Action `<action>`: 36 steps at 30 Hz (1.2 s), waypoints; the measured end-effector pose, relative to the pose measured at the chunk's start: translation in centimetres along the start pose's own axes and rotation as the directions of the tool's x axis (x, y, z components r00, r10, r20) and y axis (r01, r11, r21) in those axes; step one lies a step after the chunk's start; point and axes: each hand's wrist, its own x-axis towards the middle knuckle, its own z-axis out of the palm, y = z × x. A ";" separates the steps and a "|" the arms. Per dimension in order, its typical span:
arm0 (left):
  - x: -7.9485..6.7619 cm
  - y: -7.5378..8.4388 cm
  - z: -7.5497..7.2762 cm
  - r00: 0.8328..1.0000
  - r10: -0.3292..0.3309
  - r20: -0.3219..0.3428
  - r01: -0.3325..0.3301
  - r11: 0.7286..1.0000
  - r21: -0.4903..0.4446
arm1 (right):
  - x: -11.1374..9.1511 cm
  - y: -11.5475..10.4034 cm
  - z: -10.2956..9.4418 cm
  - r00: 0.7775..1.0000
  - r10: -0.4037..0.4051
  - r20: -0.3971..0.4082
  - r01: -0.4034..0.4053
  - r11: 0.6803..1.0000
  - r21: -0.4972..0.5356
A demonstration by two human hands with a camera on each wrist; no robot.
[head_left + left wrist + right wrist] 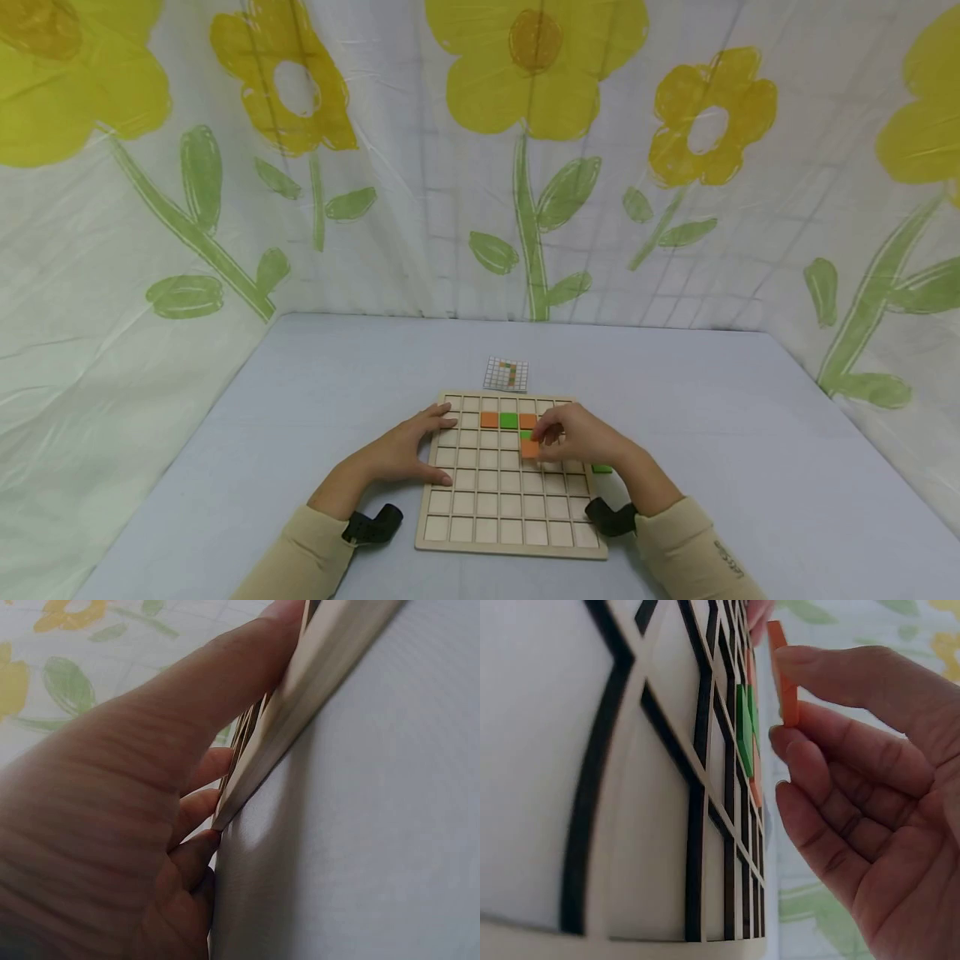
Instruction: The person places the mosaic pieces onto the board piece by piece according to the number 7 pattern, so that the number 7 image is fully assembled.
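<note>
A square wooden grid board (510, 550) lies on the table, with one row holding an orange tile (489, 420), a green tile (508, 421) and another orange tile (528, 421). Below the right end of that row shows part of a second green tile (526, 435). My right hand (585, 435) pinches an orange square tile (786, 682) between thumb and fingers, held just above the board. My left hand (397, 450) rests along the board's left edge, thumb and fingers spread and touching its frame (262, 750).
A small card (506, 374) with a coloured grid pattern lies behind the board. Beside the board's right edge, under my right wrist, a green piece (602, 469) partly shows. A flower-printed curtain (480, 208) stands behind the pale table (337, 367).
</note>
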 end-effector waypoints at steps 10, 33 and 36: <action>0.0 -0.1 0.1 1.000 0.007 0.002 -0.007 1.000 0.003 | 0.1 0.8 0.7 0.999 0.030 0.034 -0.030 0.999 0.014; 0.1 -0.3 0.1 1.000 0.013 0.000 -0.013 1.000 0.008 | 0.2 1.1 1.1 0.999 0.043 0.030 -0.043 0.999 0.011; 0.1 -0.3 0.0 1.000 0.016 0.002 -0.016 1.000 0.002 | 0.2 1.2 1.1 0.999 0.044 0.031 -0.044 0.999 0.012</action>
